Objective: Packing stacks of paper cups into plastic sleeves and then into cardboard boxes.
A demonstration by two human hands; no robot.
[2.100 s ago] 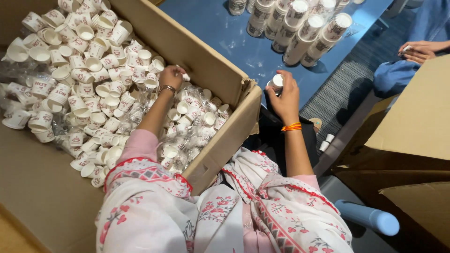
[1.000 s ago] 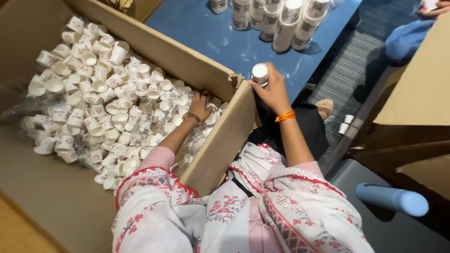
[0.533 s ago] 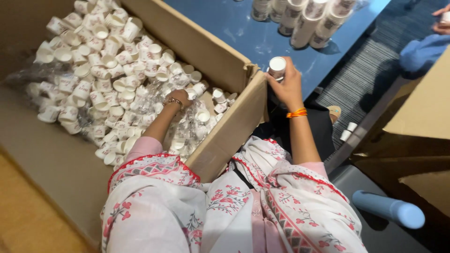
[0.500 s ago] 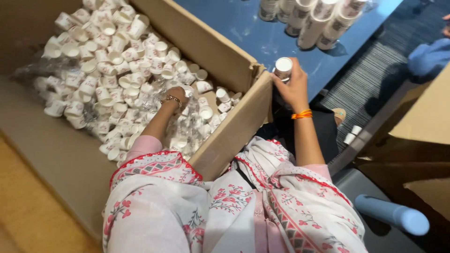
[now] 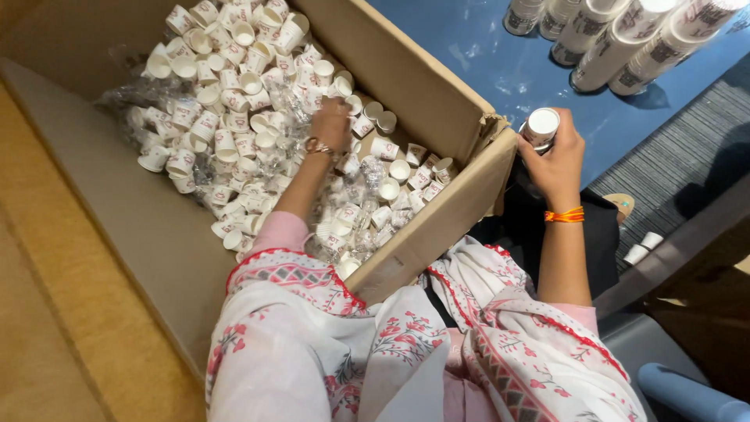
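Since half a second ago, my left hand (image 5: 332,121) has pushed deeper among the loose small paper cups (image 5: 234,101), fingers buried, so I cannot tell their grip. Right-hand (image 5: 556,156) fingers wrap a stack of cups (image 5: 540,127), right of centre, beyond the cardboard box (image 5: 437,227) corner. More stacks (image 5: 617,47) lie on the blue tabletop (image 5: 484,47), upper right.

A blue table (image 5: 500,70) carries stacked paper cups (image 5: 625,47).
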